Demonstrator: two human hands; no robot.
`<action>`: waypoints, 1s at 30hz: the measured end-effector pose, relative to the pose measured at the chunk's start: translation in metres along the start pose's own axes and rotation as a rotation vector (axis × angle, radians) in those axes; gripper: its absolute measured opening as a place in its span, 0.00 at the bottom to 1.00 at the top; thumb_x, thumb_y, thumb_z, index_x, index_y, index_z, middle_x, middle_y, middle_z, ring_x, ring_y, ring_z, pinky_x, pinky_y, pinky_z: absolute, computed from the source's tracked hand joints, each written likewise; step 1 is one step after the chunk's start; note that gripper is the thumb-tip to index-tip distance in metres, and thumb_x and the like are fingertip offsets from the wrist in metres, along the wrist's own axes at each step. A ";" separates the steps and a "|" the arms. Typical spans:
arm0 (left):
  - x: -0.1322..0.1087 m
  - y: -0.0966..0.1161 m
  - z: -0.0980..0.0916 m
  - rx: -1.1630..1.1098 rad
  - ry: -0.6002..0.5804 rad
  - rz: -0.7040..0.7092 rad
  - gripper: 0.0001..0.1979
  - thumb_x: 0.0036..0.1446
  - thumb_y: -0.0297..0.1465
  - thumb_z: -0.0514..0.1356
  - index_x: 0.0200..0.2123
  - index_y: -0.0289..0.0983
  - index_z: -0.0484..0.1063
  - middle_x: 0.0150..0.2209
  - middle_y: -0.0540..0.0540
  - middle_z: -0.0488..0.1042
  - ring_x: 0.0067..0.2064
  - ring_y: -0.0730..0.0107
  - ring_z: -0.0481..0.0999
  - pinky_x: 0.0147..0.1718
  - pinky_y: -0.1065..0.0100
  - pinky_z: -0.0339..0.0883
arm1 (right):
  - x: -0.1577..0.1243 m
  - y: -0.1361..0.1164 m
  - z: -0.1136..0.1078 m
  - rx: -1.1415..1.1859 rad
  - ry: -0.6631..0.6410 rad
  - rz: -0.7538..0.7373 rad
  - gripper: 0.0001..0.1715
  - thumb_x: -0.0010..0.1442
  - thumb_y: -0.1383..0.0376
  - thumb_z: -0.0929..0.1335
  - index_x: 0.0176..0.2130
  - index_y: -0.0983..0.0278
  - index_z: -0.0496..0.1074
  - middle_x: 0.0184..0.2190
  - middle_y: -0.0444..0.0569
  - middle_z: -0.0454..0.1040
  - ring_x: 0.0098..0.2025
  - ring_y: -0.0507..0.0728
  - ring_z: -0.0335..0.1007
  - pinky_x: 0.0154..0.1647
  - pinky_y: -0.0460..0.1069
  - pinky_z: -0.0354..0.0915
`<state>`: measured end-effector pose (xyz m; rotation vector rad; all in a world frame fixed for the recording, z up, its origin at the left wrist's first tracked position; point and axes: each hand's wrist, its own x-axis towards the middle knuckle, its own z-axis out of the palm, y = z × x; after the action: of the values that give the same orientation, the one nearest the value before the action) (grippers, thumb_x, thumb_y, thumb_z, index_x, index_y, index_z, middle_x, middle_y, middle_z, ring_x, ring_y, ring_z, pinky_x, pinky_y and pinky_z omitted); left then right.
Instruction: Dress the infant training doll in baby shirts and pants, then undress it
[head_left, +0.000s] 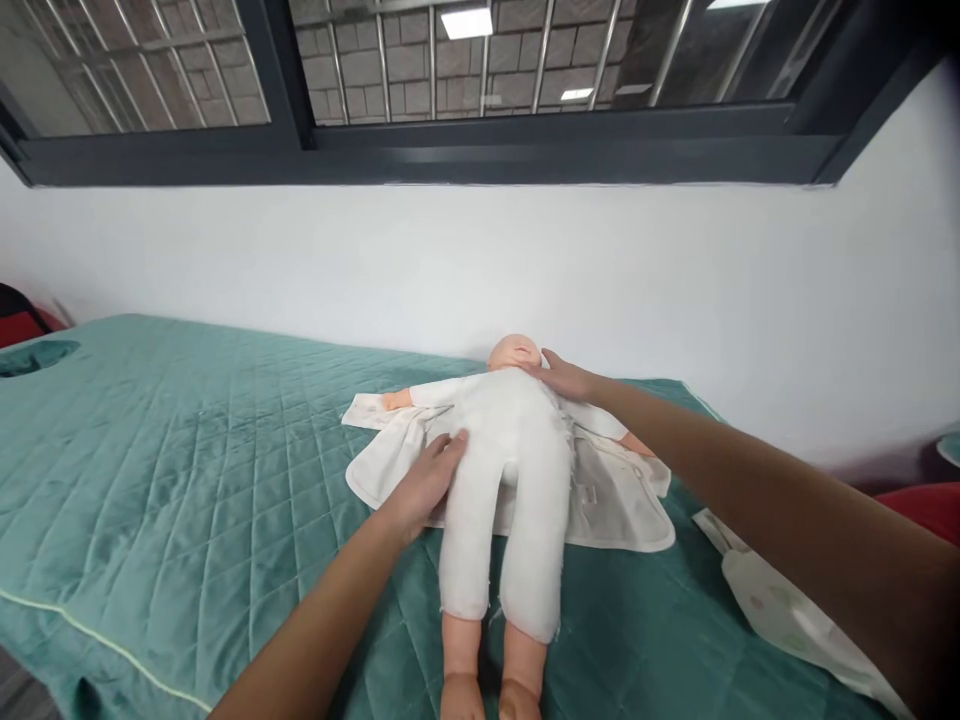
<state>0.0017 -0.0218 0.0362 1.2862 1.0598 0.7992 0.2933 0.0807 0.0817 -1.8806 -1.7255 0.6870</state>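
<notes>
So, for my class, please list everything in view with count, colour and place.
Soft cloth doll: one, white and peach, centre
Open cloth garment: one, white, under the doll
Quilted cover: one, teal, below both
Patterned cloth: one, off-white, lower right
Unclear object: one, red and black, left edge
Soft-looking item: one, red, right edge
Painted wall: one, white, behind
Window frame: one, dark grey, top
Metal bars: several, silver, behind glass
Block wall: one, greyish brown, beyond bars
Rectangular lights: several, white, in panes
Forearms: two, bare, lower half
Left hand: one, bare, at doll's hip
Right hand: one, bare, at doll's neck
</notes>
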 end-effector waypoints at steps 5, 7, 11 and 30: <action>0.038 0.012 -0.035 0.506 0.314 0.194 0.21 0.65 0.45 0.49 0.45 0.36 0.73 0.43 0.40 0.78 0.43 0.58 0.78 0.45 0.58 0.71 | 0.008 -0.008 -0.024 -0.274 -0.051 0.003 0.63 0.52 0.32 0.63 0.70 0.67 0.45 0.58 0.66 0.70 0.56 0.73 0.70 0.56 0.64 0.64; 0.055 0.011 -0.044 0.768 0.379 0.234 0.16 0.63 0.38 0.54 0.46 0.35 0.74 0.46 0.38 0.76 0.50 0.54 0.75 0.51 0.56 0.67 | 0.011 -0.025 -0.028 -0.412 0.018 -0.015 0.59 0.56 0.33 0.61 0.68 0.69 0.48 0.51 0.68 0.74 0.51 0.74 0.72 0.51 0.65 0.64; 0.076 -0.008 -0.049 1.096 0.424 0.196 0.15 0.62 0.35 0.56 0.48 0.36 0.72 0.53 0.36 0.70 0.57 0.49 0.68 0.47 0.55 0.68 | 0.014 -0.078 0.004 -0.575 0.143 -0.155 0.39 0.65 0.44 0.59 0.62 0.69 0.57 0.50 0.66 0.73 0.51 0.71 0.70 0.51 0.62 0.64; 0.082 -0.033 -0.069 0.436 0.650 0.301 0.08 0.57 0.33 0.59 0.33 0.35 0.76 0.34 0.44 0.76 0.37 0.63 0.74 0.41 0.64 0.64 | 0.008 -0.125 0.090 -0.605 -0.181 -0.510 0.22 0.62 0.49 0.64 0.50 0.56 0.69 0.52 0.47 0.75 0.47 0.61 0.72 0.37 0.50 0.62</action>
<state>-0.0379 0.0741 -0.0075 1.6240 1.6437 1.3205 0.1409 0.1000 0.0955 -1.6242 -2.6142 0.1385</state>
